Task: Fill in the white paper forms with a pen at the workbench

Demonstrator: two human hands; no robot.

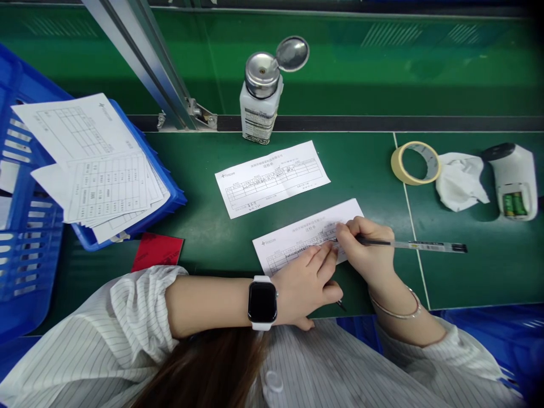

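Observation:
My right hand [369, 249] is closed round a black pen [419, 246] with a clear barrel, its writing end over a white printed form [276, 241]. Handwriting fills part of the form's table. My left hand [309, 280] lies palm down across the form's lower edge, fingers reaching over the paper. A small dark pointed piece [341, 306] pokes out beside its index finger; whether the hand grips it is unclear. Just beyond lies a second form [272, 178], also partly written on. On my left wrist is a smartwatch [262, 302], on my right a bracelet [397, 311].
At the left, a pile of papers [106, 187] sits on a blue bin [181, 198] beside a blue basket [25, 283]. A red square [158, 252] is near my left sleeve. Behind stands a pump bottle [260, 110]; rightward are tape [399, 164], crumpled tissue [461, 178] and a white battery device [516, 175].

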